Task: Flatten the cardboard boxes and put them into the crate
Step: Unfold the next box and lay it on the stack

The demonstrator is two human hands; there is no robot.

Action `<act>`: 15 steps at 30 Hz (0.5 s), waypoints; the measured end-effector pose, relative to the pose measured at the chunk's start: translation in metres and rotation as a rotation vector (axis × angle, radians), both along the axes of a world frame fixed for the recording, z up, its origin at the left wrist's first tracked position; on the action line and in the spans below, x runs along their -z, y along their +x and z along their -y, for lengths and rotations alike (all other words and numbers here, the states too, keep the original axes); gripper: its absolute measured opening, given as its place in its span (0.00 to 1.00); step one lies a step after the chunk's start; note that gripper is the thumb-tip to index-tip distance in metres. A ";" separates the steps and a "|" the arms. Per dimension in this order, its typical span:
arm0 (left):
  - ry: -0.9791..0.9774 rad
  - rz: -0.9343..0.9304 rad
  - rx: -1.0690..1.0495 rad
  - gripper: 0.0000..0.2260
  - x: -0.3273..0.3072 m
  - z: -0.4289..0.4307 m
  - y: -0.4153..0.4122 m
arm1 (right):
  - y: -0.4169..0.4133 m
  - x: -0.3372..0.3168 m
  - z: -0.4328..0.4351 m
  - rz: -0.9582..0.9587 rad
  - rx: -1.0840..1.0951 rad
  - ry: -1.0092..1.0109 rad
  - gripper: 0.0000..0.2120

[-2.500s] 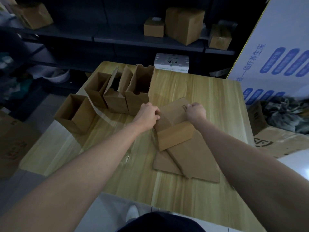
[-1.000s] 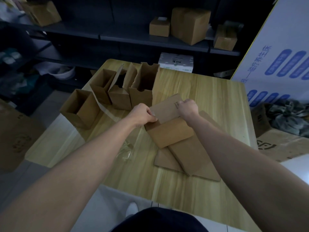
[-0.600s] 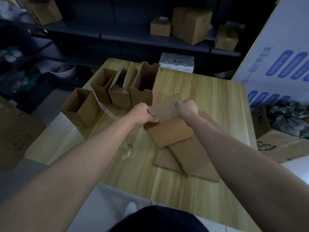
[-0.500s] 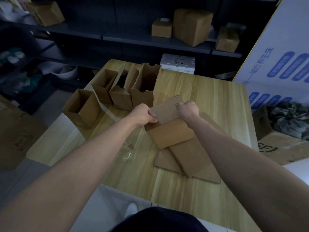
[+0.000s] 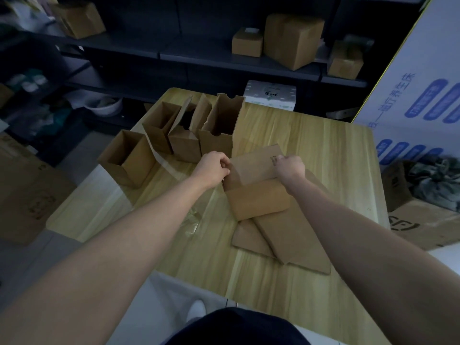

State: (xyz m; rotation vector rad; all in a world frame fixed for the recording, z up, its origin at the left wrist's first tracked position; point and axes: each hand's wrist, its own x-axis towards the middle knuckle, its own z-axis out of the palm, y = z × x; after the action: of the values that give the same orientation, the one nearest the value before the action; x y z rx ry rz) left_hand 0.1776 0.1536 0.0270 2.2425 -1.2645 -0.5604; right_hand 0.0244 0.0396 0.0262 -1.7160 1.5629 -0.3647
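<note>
I'm mid-flatten: left hand [image 5: 214, 167] and right hand [image 5: 290, 168] pinch the box's [image 5: 256, 192] flap beside the flat stack [image 5: 293, 235]; next, press it down.

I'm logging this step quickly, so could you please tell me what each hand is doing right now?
Left hand: closed, pinching the left edge of the cardboard box.
Right hand: closed, gripping the right edge of the same box.

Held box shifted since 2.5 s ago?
Yes, slightly left: the left edge of the box now passes the left corner of the flattened stack; earlier it stopped short.
</note>
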 end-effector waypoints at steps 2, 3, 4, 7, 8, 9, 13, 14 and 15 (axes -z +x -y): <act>-0.004 0.023 0.014 0.11 0.000 0.001 -0.004 | -0.003 0.002 0.001 -0.014 0.014 -0.010 0.18; -0.001 0.041 0.015 0.10 0.000 0.002 -0.005 | -0.004 0.003 0.003 -0.012 0.028 -0.014 0.18; 0.002 0.069 0.013 0.10 0.000 0.002 -0.007 | -0.004 0.003 0.004 -0.011 0.044 -0.015 0.18; 0.008 0.140 0.009 0.11 0.002 0.003 -0.009 | -0.006 0.007 0.008 -0.005 0.072 0.003 0.18; 0.011 0.141 0.016 0.11 0.002 0.003 -0.008 | -0.006 0.008 0.009 -0.011 0.070 0.000 0.18; 0.018 0.133 0.024 0.11 0.002 0.003 -0.006 | -0.005 0.008 0.009 -0.023 0.066 -0.006 0.18; 0.056 0.140 0.059 0.10 0.002 0.000 0.003 | 0.001 0.007 0.011 -0.034 0.048 -0.021 0.18; 0.063 0.167 0.062 0.09 0.003 -0.001 0.005 | 0.002 0.007 0.012 -0.036 0.043 -0.021 0.18; 0.067 0.184 0.056 0.08 0.003 -0.001 0.006 | 0.003 0.008 0.014 -0.039 0.039 -0.018 0.18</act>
State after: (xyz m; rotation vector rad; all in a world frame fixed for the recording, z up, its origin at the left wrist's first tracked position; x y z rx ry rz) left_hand 0.1837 0.1546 0.0240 2.3646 -1.4221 -0.4308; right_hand 0.0274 0.0258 0.0181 -1.7182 1.6273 -0.3677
